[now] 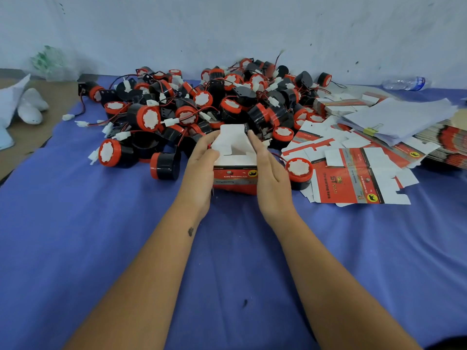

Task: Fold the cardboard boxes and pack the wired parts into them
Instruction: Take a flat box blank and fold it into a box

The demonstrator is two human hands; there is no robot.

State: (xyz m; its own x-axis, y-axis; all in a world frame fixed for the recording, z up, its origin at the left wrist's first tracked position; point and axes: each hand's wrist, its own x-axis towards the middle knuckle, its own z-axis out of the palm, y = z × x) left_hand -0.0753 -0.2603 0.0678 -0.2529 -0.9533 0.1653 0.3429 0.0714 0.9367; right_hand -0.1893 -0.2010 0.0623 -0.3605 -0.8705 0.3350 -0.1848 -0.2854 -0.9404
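Note:
A red cardboard box (235, 176) stands on the blue cloth (106, 236) in the middle, its white top flaps standing up. My left hand (202, 170) lies along the box's left side, thumb curled over a white flap. My right hand (267, 173) presses flat against the right side, fingers straight, fingertips at the top flap. Behind the box is a big heap of black-and-red wired parts (202, 107) with white connectors. One loose wired part (299, 173) sits just right of my right hand.
Flat unfolded box blanks (353, 183) spread to the right, with a clipped stack of white papers (399, 120) and more stacked blanks (449, 145) beyond. A plastic bottle (404, 83) lies by the wall. White bags (27, 104) sit at the far left on brown cardboard.

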